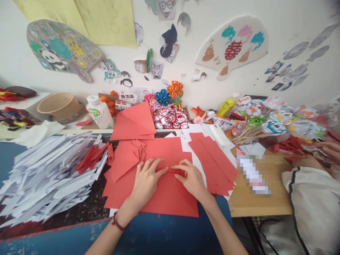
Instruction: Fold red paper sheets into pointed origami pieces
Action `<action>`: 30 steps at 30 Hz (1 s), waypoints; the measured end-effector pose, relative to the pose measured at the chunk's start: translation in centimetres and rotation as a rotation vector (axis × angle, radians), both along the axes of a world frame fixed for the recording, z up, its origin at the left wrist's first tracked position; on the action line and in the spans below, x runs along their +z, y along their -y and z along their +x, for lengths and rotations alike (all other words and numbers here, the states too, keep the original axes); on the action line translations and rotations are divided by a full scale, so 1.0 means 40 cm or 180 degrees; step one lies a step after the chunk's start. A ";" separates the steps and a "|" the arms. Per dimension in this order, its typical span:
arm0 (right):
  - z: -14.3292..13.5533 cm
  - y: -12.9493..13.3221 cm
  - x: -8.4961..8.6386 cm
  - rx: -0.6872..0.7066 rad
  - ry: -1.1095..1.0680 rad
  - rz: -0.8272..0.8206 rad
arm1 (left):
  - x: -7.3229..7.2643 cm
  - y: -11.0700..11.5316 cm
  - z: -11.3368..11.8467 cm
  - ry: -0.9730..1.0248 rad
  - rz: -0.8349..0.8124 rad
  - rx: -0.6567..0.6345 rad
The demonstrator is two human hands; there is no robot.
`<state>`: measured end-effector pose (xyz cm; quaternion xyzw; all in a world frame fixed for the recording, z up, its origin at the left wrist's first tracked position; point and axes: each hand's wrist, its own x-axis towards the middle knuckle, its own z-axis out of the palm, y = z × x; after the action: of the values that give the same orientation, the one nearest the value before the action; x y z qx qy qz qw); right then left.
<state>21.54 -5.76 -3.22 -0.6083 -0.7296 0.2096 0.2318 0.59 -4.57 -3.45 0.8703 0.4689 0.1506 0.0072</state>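
Observation:
A small folded strip of red paper (175, 171) lies between my two hands, over a stack of large red sheets (175, 202). Its left end is at the thumb and fingertip of my left hand (148, 177), which press together there while the other fingers arch over the sheets. My right hand (193, 179) pinches the strip's right end between thumb and forefinger. Left of the hands, several small folded red pieces (138, 149) rest on a red sheet. Cut red strips (212, 163) lie to the right on white paper.
A large heap of folded white paper (50, 173) covers the left of the table, with red pieces (91, 157) on top. A white bottle (99, 112) and paper flowers (171, 117) stand along the wall. At right, another person's sleeve (310, 202) reaches beside a wooden table (247, 205).

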 end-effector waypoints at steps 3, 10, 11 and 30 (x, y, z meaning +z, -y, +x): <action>-0.009 0.016 -0.004 0.0019 0.0381 0.0188 | -0.006 0.011 0.004 -0.0145 0.0101 -0.0040; -0.012 0.049 0.003 0.0179 0.1165 0.0658 | -0.004 0.012 -0.016 -0.0245 0.0123 -0.0146; -0.009 0.050 0.006 0.0159 0.1133 0.0643 | -0.001 0.008 -0.021 -0.0203 0.0090 -0.0141; -0.022 0.016 0.007 -0.0421 0.0379 0.0169 | 0.021 0.016 -0.003 0.0676 0.0038 0.0526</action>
<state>20.64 -6.41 -2.95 -0.6602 -0.7056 0.1379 0.2175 0.47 -5.19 -2.59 0.8079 0.5347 0.2447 0.0393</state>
